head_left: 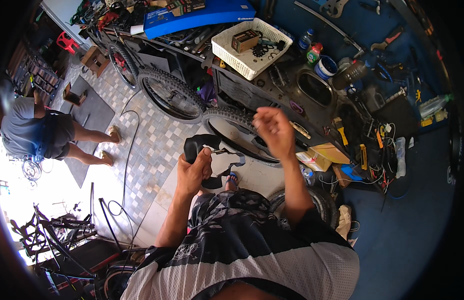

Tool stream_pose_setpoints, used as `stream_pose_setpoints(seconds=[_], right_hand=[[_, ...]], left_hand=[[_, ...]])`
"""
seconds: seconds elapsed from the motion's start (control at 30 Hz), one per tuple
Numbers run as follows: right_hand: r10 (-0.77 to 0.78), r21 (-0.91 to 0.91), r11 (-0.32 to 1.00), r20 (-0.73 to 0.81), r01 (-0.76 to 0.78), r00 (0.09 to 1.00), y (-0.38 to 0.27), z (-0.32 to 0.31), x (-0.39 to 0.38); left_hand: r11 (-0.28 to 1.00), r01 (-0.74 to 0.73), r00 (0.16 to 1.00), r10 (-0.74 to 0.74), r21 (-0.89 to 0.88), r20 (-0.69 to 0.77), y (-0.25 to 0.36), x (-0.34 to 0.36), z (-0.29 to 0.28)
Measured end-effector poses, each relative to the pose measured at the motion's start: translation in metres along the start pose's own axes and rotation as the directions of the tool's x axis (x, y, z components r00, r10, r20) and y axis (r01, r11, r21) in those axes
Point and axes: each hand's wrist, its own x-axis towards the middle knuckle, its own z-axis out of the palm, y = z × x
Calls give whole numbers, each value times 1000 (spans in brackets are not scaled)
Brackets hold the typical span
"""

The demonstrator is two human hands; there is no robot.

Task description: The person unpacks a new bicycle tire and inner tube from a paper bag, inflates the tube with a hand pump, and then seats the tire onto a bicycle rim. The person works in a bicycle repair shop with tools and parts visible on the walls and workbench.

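Observation:
My left hand is closed round a black curved piece with a thin grey edge, held in front of my body. A slim dark rod-like part sticks out past the thumb toward the right. What kind of piece it is I cannot make out. Raised to the right, my right hand is apart from the piece, near the front edge of the workbench. Its fingers are curled together, and whatever is between them is too small or hidden to name. Behind the hands leans a bicycle wheel.
A white basket of bicycle parts and a blue box lie on the bench. Tools crowd its right end, including a yellow-handled brush. Another wheel leans left. A person stands far left. A black cable crosses the floor.

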Motion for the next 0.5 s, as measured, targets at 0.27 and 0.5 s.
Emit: stream_pose_setpoints(seconds=[0.27, 0.5], right_hand=[[-130, -791, 606, -212, -92, 969, 98, -136, 78], [-226, -909, 411, -34, 64, 974, 122, -132, 84]], left_hand=[[1000, -1, 1000, 1, -31, 8, 1, -5, -4], [1000, -24, 999, 24, 15, -24, 2, -6, -5]])
